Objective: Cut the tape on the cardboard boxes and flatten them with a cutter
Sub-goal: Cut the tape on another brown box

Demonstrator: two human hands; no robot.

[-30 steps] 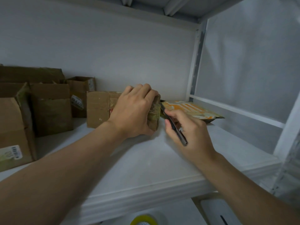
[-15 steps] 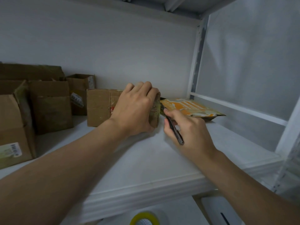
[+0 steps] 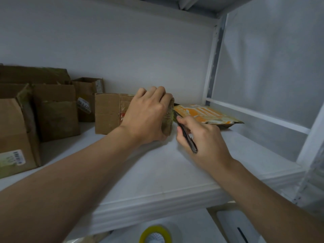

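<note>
A small brown cardboard box (image 3: 108, 114) with glossy tape on its right end stands on the white shelf (image 3: 157, 172). My left hand (image 3: 149, 114) grips the box's right end from above, fingers curled over its top edge. My right hand (image 3: 201, 137) holds a slim black cutter (image 3: 186, 135) like a pen. The cutter's tip touches the taped right face of the box near its upper edge. The blade itself is too small to make out.
Several more brown boxes (image 3: 56, 111) stand at the shelf's left, one with a barcode label (image 3: 16, 157). A flattened orange-and-white carton (image 3: 205, 114) lies behind my right hand. A white upright (image 3: 213, 64) closes the right side. Below the shelf sits a yellow tape roll (image 3: 155, 234).
The cutter's tip has climbed a little along the box's right end, and my right hand with it. My left hand keeps its grip on the box.
</note>
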